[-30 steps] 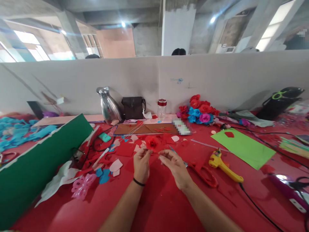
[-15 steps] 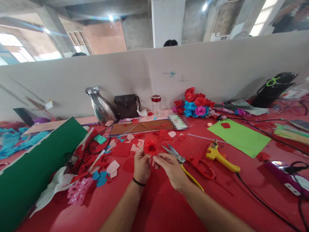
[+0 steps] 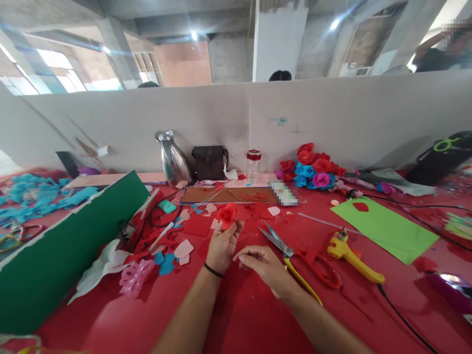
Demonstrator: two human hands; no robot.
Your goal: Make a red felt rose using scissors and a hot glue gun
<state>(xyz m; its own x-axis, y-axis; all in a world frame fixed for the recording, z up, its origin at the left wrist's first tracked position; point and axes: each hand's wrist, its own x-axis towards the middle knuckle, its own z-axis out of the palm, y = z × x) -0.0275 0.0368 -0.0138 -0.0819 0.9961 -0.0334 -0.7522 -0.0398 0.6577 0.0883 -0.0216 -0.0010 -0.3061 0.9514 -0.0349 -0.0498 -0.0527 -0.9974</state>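
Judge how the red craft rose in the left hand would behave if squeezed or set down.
Probably very light: the left hand holds the red craft rose by fingertips alone. Likely soft and easily crushed, given its thin, loosely curled petals. Set down, it may roll onto its side, being rounded.

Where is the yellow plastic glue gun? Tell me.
Head view, right of centre: the yellow plastic glue gun lies on the red table between the red-handled metal scissors and the light green paper sheet.
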